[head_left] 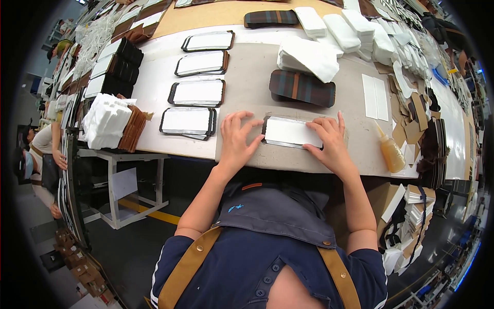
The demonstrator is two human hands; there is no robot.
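In front of me, near the table's front edge, lies a rectangular dark-edged panel (288, 132) with a white sheet on top. My right hand (329, 139) curls over its right end, thumb at the near edge and fingers on the white surface. At the left end, my left hand (237, 138) is open, its fingers spread and bent, with the thumb close to the panel's edge. Just beyond lie plaid fabric panels (303, 88), dark with brown stripes. Against them rests a stack of white sheets (307, 56).
A column of similar white-topped panels (188, 120) runs along the left. Farther left are a white bundle (107, 121) and brown pieces (135, 126). On the right stand a bottle of amber liquid (392, 154) and two white strips (375, 98). Another person (43, 149) is at far left.
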